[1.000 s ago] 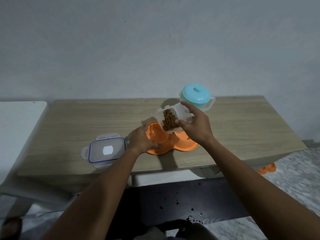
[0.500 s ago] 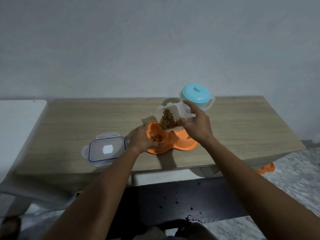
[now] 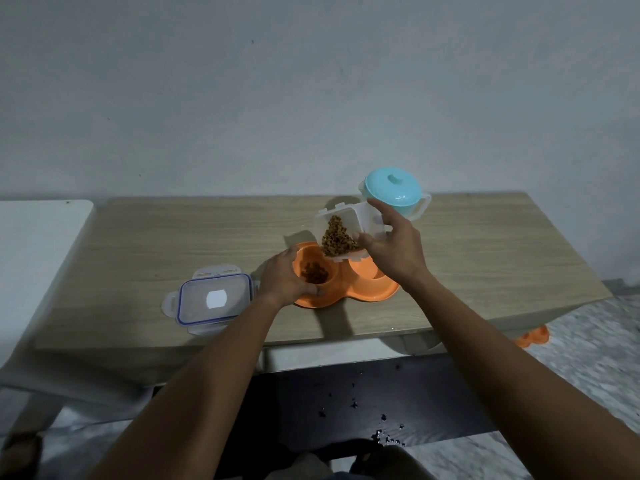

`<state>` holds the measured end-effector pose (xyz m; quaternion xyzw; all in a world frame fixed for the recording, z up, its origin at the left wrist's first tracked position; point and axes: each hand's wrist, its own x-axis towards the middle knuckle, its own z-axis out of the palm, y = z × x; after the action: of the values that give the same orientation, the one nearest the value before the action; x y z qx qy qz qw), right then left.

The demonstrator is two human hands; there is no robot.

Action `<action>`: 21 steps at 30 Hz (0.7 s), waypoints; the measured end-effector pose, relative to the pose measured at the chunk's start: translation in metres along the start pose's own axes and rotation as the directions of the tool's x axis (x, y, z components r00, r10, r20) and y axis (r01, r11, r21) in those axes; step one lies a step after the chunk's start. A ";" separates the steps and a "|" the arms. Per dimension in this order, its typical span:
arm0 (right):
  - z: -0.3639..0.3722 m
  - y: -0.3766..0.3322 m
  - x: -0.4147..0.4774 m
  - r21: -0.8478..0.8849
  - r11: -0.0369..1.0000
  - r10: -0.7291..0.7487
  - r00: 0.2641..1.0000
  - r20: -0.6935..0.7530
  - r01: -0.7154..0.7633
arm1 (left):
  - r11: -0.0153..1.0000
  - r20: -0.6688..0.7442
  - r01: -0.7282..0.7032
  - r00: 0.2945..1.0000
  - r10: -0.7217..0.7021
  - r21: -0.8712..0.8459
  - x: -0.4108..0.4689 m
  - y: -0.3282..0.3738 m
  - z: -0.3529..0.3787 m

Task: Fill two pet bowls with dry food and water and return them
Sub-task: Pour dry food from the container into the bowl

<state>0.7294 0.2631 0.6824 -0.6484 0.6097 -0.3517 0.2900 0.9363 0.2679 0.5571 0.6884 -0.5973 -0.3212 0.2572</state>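
Observation:
An orange double pet bowl (image 3: 375, 292) sits on the wooden table (image 3: 173, 244). My left hand (image 3: 282, 280) grips its left rim. Brown dry food (image 3: 314, 271) lies in the left cup; the right cup looks empty. My right hand (image 3: 394, 249) holds a clear plastic container (image 3: 346, 233) tilted toward the left cup, with brown kibble piled at its lower lip. A teal lidded pitcher (image 3: 393, 194) stands just behind the container.
The container's clear lid with a blue seal (image 3: 213, 301) lies on the table left of the bowl. A second orange bowl (image 3: 535, 336) sits on the floor under the table's right end. A white surface (image 3: 38, 244) adjoins the table at left. Dark specks dot the black board below.
My right hand has lifted and tipped the container a little further. Kibble has dropped into the left cup, which held only a few pieces half a second ago.

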 end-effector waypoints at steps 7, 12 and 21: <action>0.002 0.000 0.001 -0.004 1.000 -0.012 1.000 0.006 0.013 | 1.000 -0.008 -0.003 1.000 0.003 0.000 -0.001 0.000 -0.001; 0.000 0.003 0.001 0.033 0.999 0.028 1.000 -0.003 -0.028 | 1.000 -0.003 -0.003 1.000 0.003 -0.024 -0.005 0.004 -0.004; 0.006 0.021 0.008 0.268 0.942 0.216 0.976 -0.016 -0.204 | 0.999 0.003 0.023 1.000 -0.023 -0.042 -0.009 0.006 -0.004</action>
<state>0.7217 0.2528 0.6625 -0.5269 0.6294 -0.4114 0.3962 0.9347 0.2754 0.5652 0.6895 -0.5827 -0.3372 0.2671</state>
